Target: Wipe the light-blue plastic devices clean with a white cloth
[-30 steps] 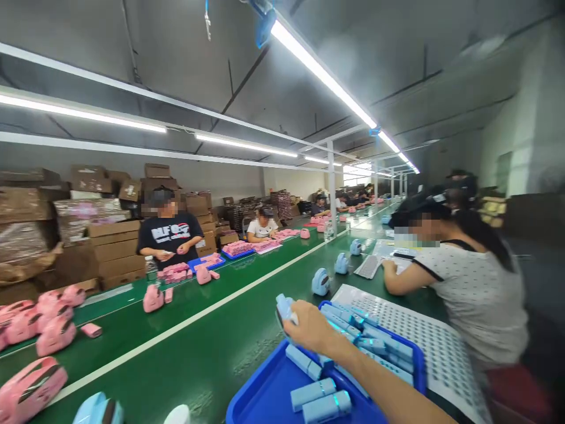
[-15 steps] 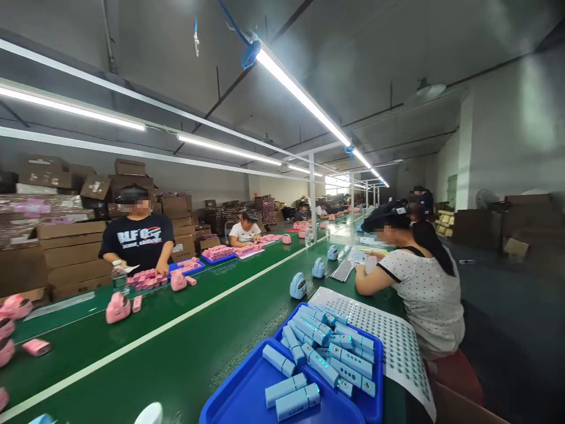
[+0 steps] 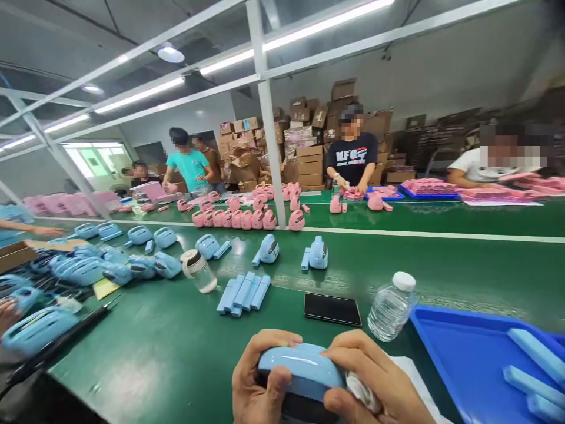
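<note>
Near the bottom middle, a light-blue rounded plastic case (image 3: pixel 304 364) with a dark face is held between my two hands. My left hand (image 3: pixel 251 377) grips its left end, thumb across the near side. At the other end, my right hand (image 3: pixel 375 371) has its fingers on the top and side, and a crumpled white cloth (image 3: pixel 361 391) is tucked in its palm. The underside of the case is hidden. Beyond my hands lie a black phone (image 3: pixel 332 309) and several light-blue bar-shaped pieces (image 3: pixel 245 291).
To the right stand a clear bottle (image 3: pixel 392 309) and a blue tray (image 3: pixel 459 353) with blue bars. A glass jug (image 3: pixel 200 271) is left of centre. Several blue cases (image 3: pixel 79 268) and a thin black tool (image 3: pixel 75 333) lie left, near another person's hand (image 3: pixel 6 315). Pink cases (image 3: pixel 238 219) line the far side.
The view has swung left and down from along the line of tables. My hands, with the blue case and white cloth, are now in sight; the blue tray has shifted to the right edge.
</note>
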